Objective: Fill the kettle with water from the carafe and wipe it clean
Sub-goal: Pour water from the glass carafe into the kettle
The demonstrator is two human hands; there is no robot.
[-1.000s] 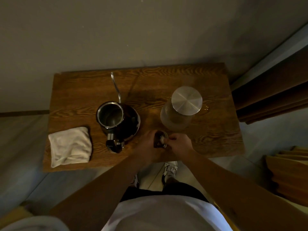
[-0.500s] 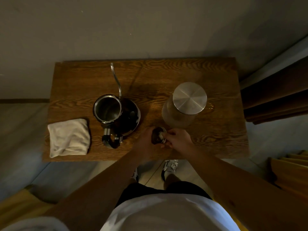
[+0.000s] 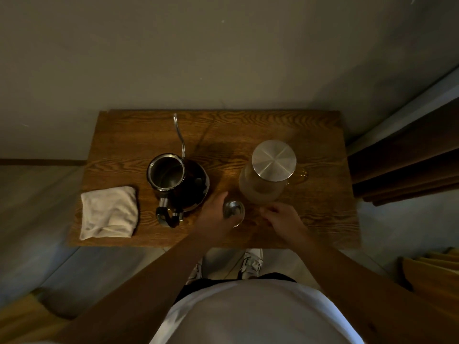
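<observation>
A gooseneck kettle (image 3: 171, 177) stands open-topped on the wooden table (image 3: 310, 227), handle toward me, thin spout pointing away. To its right stands a glass carafe (image 3: 263, 187) capped by a round metal lid (image 3: 274, 160). Between them, near the front edge, my left hand (image 3: 214, 214) holds the small round kettle lid (image 3: 233, 211) just over the table. My right hand (image 3: 283, 220) is a little to the right of the lid, apart from it, fingers loosely curled and holding nothing. A folded white cloth (image 3: 109, 212) lies at the table's left.
The table stands against a plain wall. A dark curtain (image 3: 402, 165) hangs close to its right end. My shoes (image 3: 250, 263) show on the floor below the front edge. Yellowish objects sit at the lower corners.
Both hands were together on the kettle lid; now my right hand has let go and shifted right, while my left keeps the lid, turned shiny side up.
</observation>
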